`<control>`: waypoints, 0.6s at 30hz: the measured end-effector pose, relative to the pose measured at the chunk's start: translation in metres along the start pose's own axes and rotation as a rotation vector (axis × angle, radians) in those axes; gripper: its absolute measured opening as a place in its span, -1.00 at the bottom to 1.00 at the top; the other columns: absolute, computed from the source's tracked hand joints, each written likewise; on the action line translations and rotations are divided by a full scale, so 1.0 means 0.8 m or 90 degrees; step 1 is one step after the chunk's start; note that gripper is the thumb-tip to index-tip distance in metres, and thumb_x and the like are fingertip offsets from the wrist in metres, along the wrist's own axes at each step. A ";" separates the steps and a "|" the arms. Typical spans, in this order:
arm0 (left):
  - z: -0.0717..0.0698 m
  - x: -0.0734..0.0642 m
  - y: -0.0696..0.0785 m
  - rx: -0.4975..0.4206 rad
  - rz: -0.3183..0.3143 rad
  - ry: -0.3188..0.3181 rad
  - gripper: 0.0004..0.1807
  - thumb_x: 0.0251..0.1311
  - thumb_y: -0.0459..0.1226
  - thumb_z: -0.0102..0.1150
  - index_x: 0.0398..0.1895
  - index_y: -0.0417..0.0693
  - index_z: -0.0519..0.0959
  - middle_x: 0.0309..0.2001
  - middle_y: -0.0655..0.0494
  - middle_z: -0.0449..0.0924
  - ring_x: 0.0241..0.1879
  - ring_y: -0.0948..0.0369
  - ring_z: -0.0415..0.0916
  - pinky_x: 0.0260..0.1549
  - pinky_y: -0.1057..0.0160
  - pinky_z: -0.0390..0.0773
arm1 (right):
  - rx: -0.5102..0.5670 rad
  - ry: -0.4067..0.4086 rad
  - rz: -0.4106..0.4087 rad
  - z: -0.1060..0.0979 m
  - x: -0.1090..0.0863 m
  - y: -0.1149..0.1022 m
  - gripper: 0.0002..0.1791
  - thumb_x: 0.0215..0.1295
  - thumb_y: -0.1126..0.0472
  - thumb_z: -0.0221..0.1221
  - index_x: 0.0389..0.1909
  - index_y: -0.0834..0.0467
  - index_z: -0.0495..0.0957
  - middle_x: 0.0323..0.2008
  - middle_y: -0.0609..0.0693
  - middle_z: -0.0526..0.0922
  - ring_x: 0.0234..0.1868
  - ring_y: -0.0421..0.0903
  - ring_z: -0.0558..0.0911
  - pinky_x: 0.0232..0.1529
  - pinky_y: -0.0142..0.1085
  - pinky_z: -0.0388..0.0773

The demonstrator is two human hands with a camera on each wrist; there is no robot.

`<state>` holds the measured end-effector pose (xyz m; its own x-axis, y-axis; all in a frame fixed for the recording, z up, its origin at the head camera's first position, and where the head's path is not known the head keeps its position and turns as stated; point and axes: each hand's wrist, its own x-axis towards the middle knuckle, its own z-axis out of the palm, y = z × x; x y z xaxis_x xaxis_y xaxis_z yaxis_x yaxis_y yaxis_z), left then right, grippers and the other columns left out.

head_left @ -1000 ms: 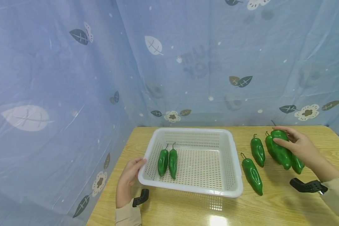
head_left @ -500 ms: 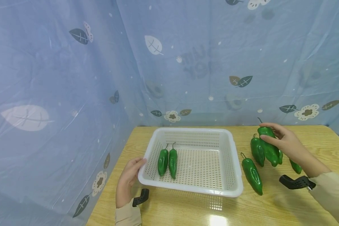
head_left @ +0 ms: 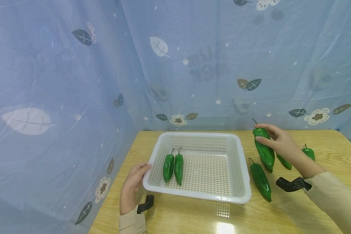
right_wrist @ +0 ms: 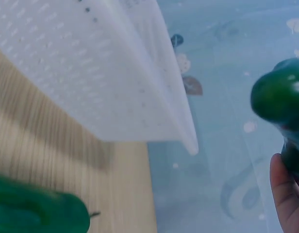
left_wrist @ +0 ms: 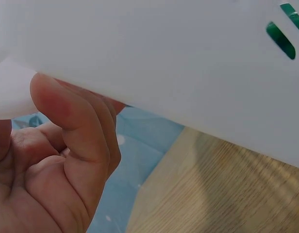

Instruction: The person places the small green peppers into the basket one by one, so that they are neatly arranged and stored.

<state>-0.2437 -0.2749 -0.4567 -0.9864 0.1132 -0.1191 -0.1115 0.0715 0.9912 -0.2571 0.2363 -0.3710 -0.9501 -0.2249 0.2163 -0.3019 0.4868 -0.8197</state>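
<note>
My left hand grips the left rim of a white perforated plastic basket; the left wrist view shows its curled fingers at the rim. Inside, toward the left, two green peppers lie side by side, stems to the back. Beyond the basket's right side my right hand holds a large green pepper near its stem end, stem up. In the right wrist view this held pepper is at the right edge. It overlaps the spot of another pepper, hidden in the head view.
Another green pepper lies on the wooden table close to the basket's right wall. Two more peppers are partly covered by the right arm, one beneath it and one farther right. A blue patterned curtain hangs behind and left.
My right hand has carried the held pepper leftward, from over the right-hand peppers toward the basket. The left hand and basket have stayed in place.
</note>
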 end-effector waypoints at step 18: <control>-0.002 0.001 -0.002 -0.011 -0.002 -0.001 -0.47 0.38 -0.16 -0.03 0.23 -0.44 0.33 0.08 -0.36 0.51 -0.05 -0.06 0.61 -0.15 0.07 0.64 | 0.053 -0.044 -0.025 0.054 0.031 -0.026 -0.48 0.37 0.10 0.10 0.28 0.16 0.27 0.40 0.27 0.13 0.42 0.34 0.03 0.31 0.24 0.09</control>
<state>-0.2447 -0.2764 -0.4579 -0.9858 0.1147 -0.1226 -0.1169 0.0552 0.9916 -0.2711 0.1838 -0.3714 -0.9292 -0.3014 0.2140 -0.3279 0.4048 -0.8536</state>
